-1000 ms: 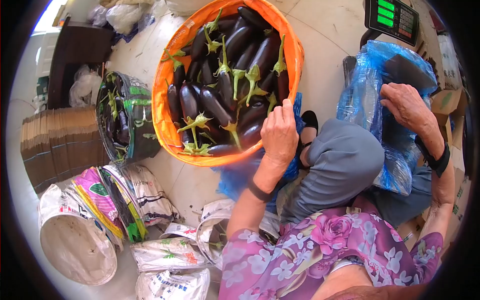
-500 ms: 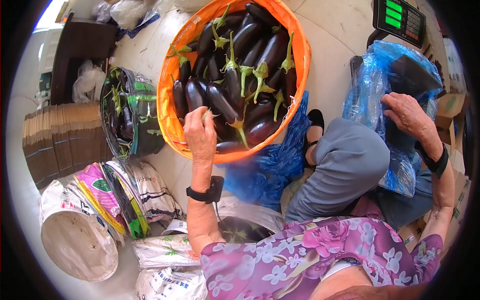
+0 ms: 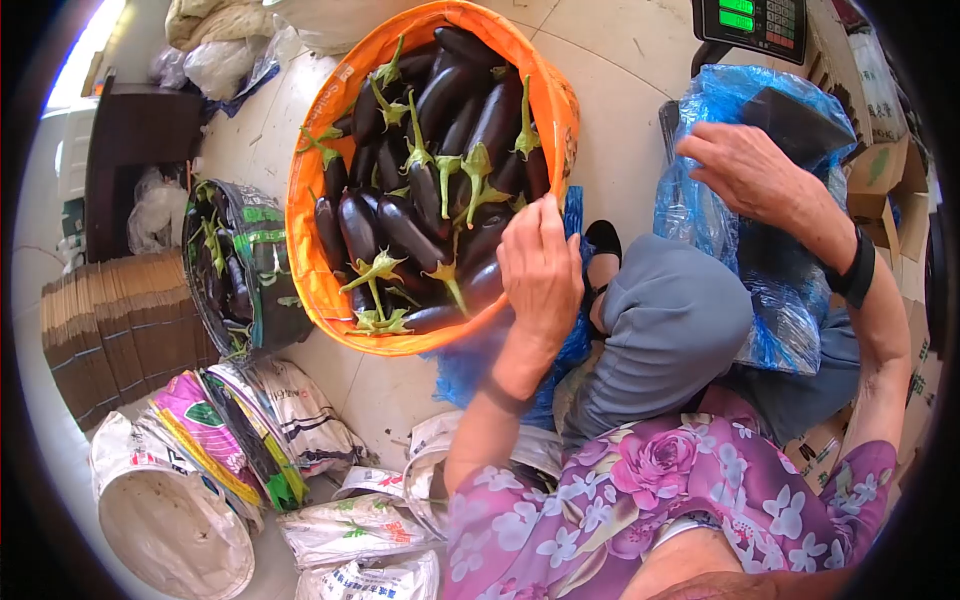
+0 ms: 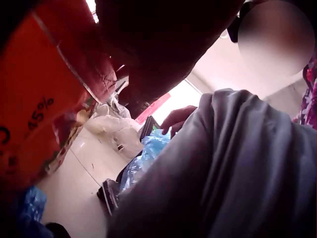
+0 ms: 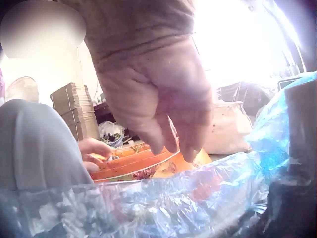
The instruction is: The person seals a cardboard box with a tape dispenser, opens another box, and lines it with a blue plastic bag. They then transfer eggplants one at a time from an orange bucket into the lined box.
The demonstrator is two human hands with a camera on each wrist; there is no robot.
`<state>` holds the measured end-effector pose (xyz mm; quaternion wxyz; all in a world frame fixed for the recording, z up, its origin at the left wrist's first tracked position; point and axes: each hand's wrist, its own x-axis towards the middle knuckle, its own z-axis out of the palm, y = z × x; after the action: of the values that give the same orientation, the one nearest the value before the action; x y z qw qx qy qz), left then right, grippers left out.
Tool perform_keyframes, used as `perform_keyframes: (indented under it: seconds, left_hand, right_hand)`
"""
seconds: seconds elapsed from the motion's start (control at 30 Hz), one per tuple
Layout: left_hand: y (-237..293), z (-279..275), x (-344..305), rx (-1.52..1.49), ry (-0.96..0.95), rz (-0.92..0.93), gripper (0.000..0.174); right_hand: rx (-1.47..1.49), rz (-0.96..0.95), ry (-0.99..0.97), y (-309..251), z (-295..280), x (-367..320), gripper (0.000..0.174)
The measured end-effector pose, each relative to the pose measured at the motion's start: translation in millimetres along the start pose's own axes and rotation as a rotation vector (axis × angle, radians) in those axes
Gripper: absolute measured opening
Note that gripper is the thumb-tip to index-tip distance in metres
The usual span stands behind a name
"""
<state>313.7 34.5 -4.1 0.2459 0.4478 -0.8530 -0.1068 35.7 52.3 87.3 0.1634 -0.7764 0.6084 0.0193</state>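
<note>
A round orange bag (image 3: 305,235) full of dark eggplants (image 3: 405,230) with green stems stands at the top middle of the head view. My left hand (image 3: 541,268) grips its near right rim, the back of the hand facing up. In the right wrist view, that left hand's (image 5: 94,152) fingers and thumb meet at the orange edge. Over a clear blue plastic bag (image 3: 700,215) draped across the scale, my right hand (image 3: 755,172) hovers with loosely bent fingers and nothing in them. The right wrist view shows the same right hand (image 5: 153,99) above the plastic.
The scale display (image 3: 752,25) glows green at the top right. Left of the orange bag are a dark bag of eggplants (image 3: 260,250) and stacked flat cardboard (image 3: 120,315). White and printed sacks (image 3: 180,520) lie at the lower left. Cardboard boxes (image 3: 890,190) stand at the right.
My left hand was on the rim, reached left over the eggplants half a second ago, and is back at the rim's near right. My right hand has shifted slightly up and left.
</note>
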Motion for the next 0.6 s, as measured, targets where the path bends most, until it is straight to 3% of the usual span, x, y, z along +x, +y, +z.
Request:
perform_keyframes:
  seconds: [0.03,0.13,0.17,0.33,0.4,0.53,0.6]
  left_hand:
    - [3,-3,-6,-0.109,0.119,0.058,0.055]
    - [19,-18,-22,-0.318,0.107,0.147,0.057]
    - [22,-24,-14,-0.357,0.105,0.090,0.056]
    - [3,-1,48,-0.021,-0.051,0.003,0.055]
    - [-2,31,68,-0.002,-0.289,-0.145,0.038]
    - [-10,57,78,0.052,-0.248,-0.122,0.021]
    - [-12,44,62,-0.084,-0.253,-0.118,0.014]
  right_hand:
    - [0.028,-0.038,0.020,2,0,10,0.016]
    - [0.070,-0.085,0.093,11,7,33,0.017]
    - [0.061,-0.062,0.077,14,9,36,0.018]
    - [0.059,0.010,-0.046,13,19,26,0.019]
    - [0.093,0.021,-0.097,13,20,18,0.019]
    - [0.086,0.050,-0.112,16,21,5,0.018]
    - [0.075,0.040,-0.114,16,17,2,0.018]
